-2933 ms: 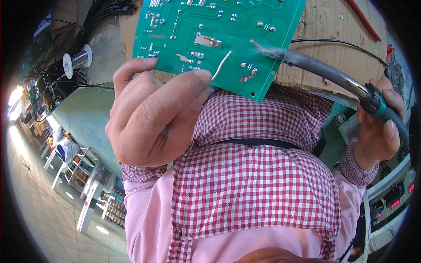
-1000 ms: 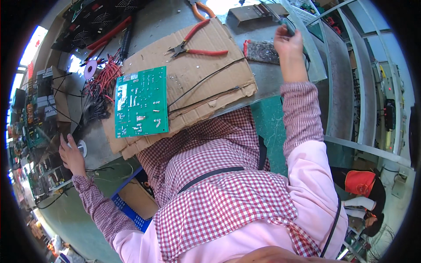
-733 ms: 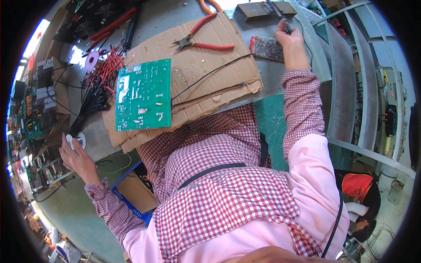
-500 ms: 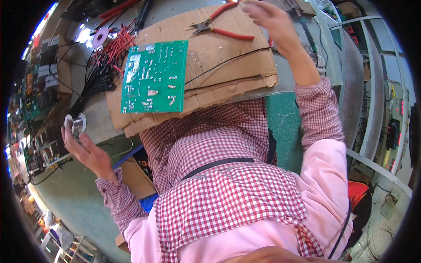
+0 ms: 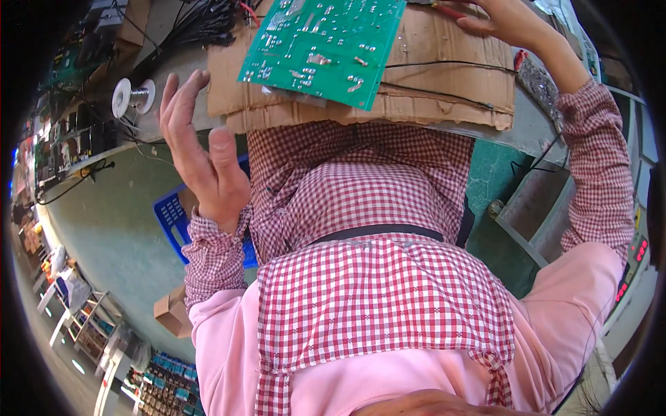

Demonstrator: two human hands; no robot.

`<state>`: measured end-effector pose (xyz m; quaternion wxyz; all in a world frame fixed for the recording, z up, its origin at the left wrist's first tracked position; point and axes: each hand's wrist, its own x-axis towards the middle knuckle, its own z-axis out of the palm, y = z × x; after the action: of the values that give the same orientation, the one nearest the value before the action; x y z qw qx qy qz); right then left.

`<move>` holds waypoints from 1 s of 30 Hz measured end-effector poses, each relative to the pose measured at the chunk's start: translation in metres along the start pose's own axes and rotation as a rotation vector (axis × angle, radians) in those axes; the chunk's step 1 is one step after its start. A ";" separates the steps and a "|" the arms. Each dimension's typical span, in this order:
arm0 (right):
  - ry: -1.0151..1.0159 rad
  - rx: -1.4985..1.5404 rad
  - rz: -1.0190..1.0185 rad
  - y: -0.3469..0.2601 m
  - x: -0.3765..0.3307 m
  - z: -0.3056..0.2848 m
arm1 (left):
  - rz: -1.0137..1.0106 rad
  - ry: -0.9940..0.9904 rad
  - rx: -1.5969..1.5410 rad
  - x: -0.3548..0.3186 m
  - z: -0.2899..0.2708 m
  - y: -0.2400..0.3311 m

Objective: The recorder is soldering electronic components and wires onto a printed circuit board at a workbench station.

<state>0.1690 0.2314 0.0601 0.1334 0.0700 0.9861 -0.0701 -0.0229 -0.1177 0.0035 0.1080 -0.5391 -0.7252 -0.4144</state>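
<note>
My left hand [image 5: 201, 149] is raised in front of the bench edge, fingers stretched and thumb apart, with nothing in it. Left of it stands a white spool of solder wire [image 5: 135, 98]. A green circuit board [image 5: 322, 52] lies solder side up on a brown cardboard sheet [image 5: 444, 97], its near edge above some pale parts underneath. At the top right, my right hand [image 5: 503, 17] has its thumb and fingers around a red handle [image 5: 447, 10] of the cutting pliers. The frame's upper edge hides the pliers' jaws and some of that hand's fingertips.
Two thin black cables [image 5: 444, 64] cross the cardboard right of the board. Black wire bundles [image 5: 201, 24] lie at the upper left. A blue plastic crate [image 5: 170, 211] sits below the bench edge. A grey metal trough [image 5: 534, 208] stands at the right.
The view has shifted, so bench things sit higher and further right. My left hand has come away from the solder spool. My right hand has come down onto the pliers' handle.
</note>
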 end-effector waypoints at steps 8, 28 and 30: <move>0.298 0.019 0.277 -0.063 -0.001 -0.002 | 0.021 -0.073 -0.015 -0.009 0.018 -0.007; 0.472 -0.112 -0.013 -0.150 -0.015 0.020 | -0.240 -0.201 -0.019 0.016 0.043 0.025; 0.484 -0.111 -0.021 -0.154 -0.016 0.023 | -0.292 -0.196 -0.050 0.017 0.044 0.026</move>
<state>0.1656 0.0747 0.0612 -0.1037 0.0672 0.9923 0.0018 0.0061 -0.0725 -0.0020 -0.0382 -0.4686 -0.7922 -0.3890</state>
